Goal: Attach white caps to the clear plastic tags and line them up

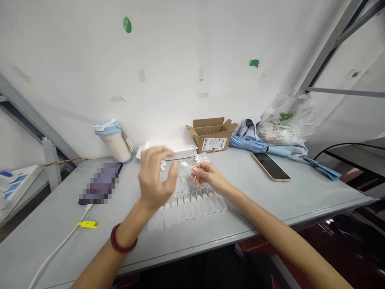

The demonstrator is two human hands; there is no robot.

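My left hand, slightly blurred, is raised over the table with its thumb apart from the curved fingers; no object shows in it. My right hand pinches a thin white cord, and a small white piece sits at the cord's left end. Below both hands lies a row of narrow translucent plastic pieces with white cords at their tops. A couple of similar pieces lie just behind the row, partly hidden by my hands. Small white round pieces rest beyond my left hand.
White flat packs and an open cardboard box stand against the wall. On the left are a tumbler and a phone with a white cable. Another phone and a blue umbrella lie right.
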